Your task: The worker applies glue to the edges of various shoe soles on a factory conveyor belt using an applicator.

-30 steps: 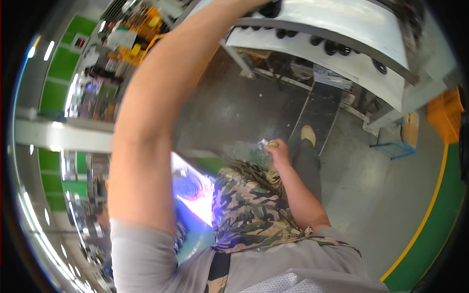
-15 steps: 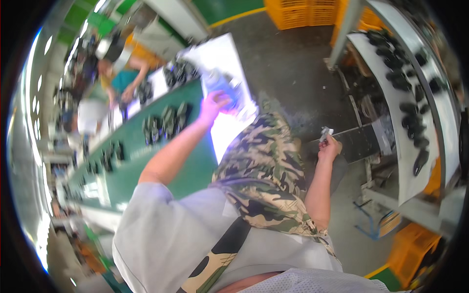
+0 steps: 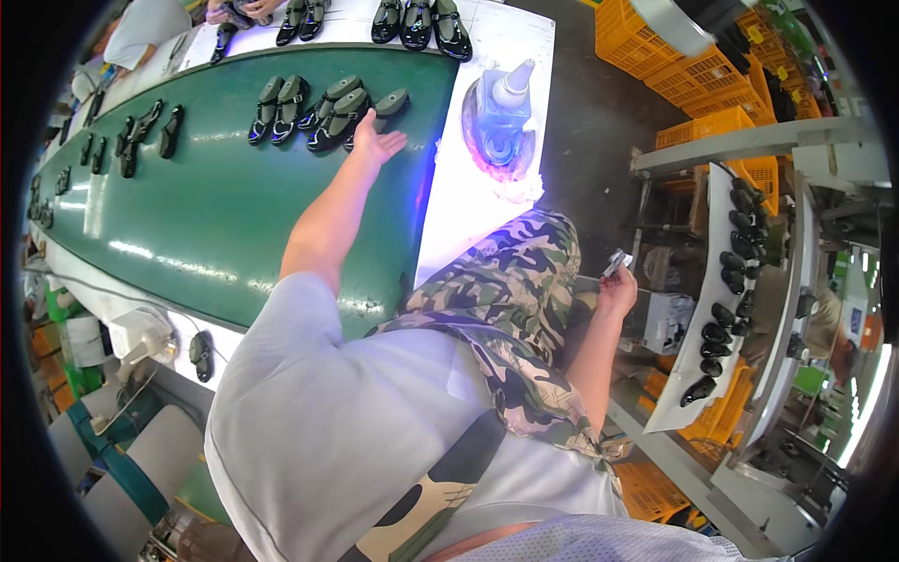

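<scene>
Over the green conveyor belt (image 3: 309, 215) reaches my left hand (image 3: 378, 142), its fingers stretched out and nothing in them. Just beyond it lie several glossy black strapped shoes (image 3: 335, 129), some tipped so their soles show. The hand is right beside the closest shoe (image 3: 391, 103); whether it touches is hard to tell. Out to the right, above the floor, my right hand (image 3: 615, 294) pinches a small crumpled grey-white piece (image 3: 619, 261), perhaps cloth. A blue translucent bottle with a pale nozzle (image 3: 506, 105) stands on the white tabletop (image 3: 440, 220) beyond my lap.
More black shoes (image 3: 417, 26) stand along the belt's far white edge, where another person's hands (image 3: 245, 11) hold one. On the right, a rack with a white shelf (image 3: 676, 403) carries several black shoes. Orange crates (image 3: 646, 42) are stacked behind.
My view has swung toward the belt. My left hand has left the blue bottle and moved over the belt beside the shoes, fingers spread. The right hand still holds the grey-white piece.
</scene>
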Available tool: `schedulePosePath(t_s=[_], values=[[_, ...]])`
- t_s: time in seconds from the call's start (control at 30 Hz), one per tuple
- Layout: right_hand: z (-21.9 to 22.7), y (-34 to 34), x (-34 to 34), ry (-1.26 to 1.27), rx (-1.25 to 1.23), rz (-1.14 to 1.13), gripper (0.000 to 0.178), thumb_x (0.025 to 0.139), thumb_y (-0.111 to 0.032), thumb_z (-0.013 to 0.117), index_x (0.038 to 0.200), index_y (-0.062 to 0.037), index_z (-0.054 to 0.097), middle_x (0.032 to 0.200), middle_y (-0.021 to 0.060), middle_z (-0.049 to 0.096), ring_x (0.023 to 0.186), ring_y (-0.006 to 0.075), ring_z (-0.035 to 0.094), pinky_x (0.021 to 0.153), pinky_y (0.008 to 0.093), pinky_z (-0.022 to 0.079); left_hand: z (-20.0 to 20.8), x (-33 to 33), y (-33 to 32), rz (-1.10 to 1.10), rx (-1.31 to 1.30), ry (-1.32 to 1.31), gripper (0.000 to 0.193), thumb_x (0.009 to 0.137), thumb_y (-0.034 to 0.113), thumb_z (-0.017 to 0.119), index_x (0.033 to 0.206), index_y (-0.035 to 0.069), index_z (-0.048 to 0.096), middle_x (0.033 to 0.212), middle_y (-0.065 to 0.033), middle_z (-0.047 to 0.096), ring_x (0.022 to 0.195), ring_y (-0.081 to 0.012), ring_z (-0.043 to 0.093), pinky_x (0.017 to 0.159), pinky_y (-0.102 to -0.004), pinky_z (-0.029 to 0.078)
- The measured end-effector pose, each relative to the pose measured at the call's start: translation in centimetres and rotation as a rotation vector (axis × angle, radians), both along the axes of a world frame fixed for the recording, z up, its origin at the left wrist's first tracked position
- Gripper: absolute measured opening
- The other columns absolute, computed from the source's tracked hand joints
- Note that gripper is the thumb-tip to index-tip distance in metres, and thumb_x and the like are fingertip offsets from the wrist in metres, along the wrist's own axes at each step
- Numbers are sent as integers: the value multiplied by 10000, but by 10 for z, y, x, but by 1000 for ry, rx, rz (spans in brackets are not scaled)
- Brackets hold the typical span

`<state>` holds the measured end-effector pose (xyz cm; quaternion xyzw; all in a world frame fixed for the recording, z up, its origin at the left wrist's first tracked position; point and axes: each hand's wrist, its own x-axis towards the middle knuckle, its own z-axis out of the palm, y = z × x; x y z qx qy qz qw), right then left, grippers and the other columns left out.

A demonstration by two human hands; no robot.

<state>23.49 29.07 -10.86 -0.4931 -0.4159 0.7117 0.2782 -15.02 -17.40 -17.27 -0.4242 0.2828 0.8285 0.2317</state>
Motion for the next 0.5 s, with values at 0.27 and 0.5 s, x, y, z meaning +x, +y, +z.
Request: schedulePosePath(t_s=[0.27, 0.5], values=[[11, -2, 17, -97, -15, 9, 83, 870, -75, 666, 922, -77, 603, 806, 46, 652, 668, 158, 606, 558, 288, 458, -15, -63, 61, 437, -2, -101, 851, 899, 478, 620, 1510, 84, 178, 1555, -241, 193, 1402, -462, 278, 1153, -577, 260], [18, -10, -1, -113, -30, 20, 140, 847, -74, 695, 927, -94, 582, 801, 35, 637, 669, 158, 604, 571, 302, 460, -61, -18, 50, 492, -83, 103, 566, 797, 92, 661, 1304, -17, 434, 1318, -207, 476, 1190, -410, 527, 1015, -573, 447]])
